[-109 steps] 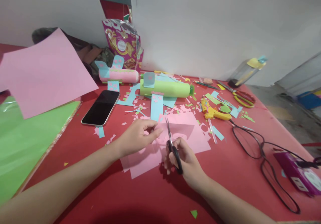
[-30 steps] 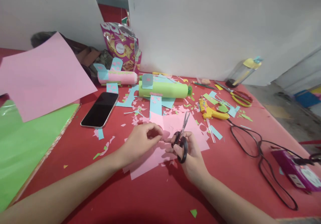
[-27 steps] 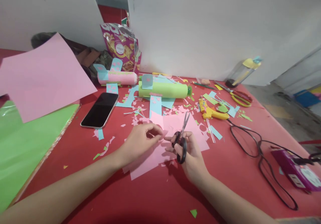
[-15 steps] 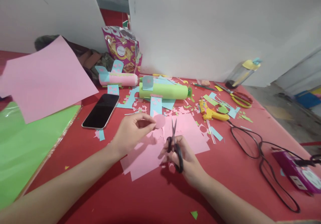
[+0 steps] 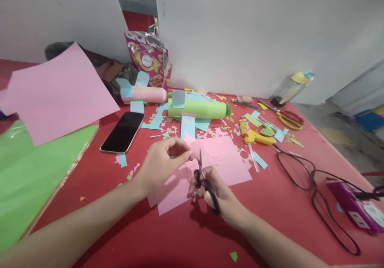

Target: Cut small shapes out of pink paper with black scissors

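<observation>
Between the thumb and fingertips of my left hand (image 5: 163, 162) is a small round pink paper piece (image 5: 196, 148). My right hand (image 5: 220, 192) grips black-handled scissors (image 5: 200, 168), fingers through the loops, blades pointing away from me. The blades meet the right side of the pink piece; whether they are cutting into it I cannot tell. Pink paper sheets (image 5: 231, 160) lie on the red table beneath both hands. Behind them are a green paper-covered bottle (image 5: 204, 110) and a pink one (image 5: 148, 95), both with light blue paper flaps.
A phone (image 5: 123, 132) lies to the left, near a large pink sheet (image 5: 60, 96) and green sheets (image 5: 27, 180). Rightward are a yellow glue gun (image 5: 258, 137) with its cord, a purple power box (image 5: 354, 206), more scissors (image 5: 288, 118) and a clear bottle (image 5: 292, 88). Paper scraps litter the table.
The scissors have swung left and their blades have come together against the pink paper piece. My left hand has moved slightly right with the piece.
</observation>
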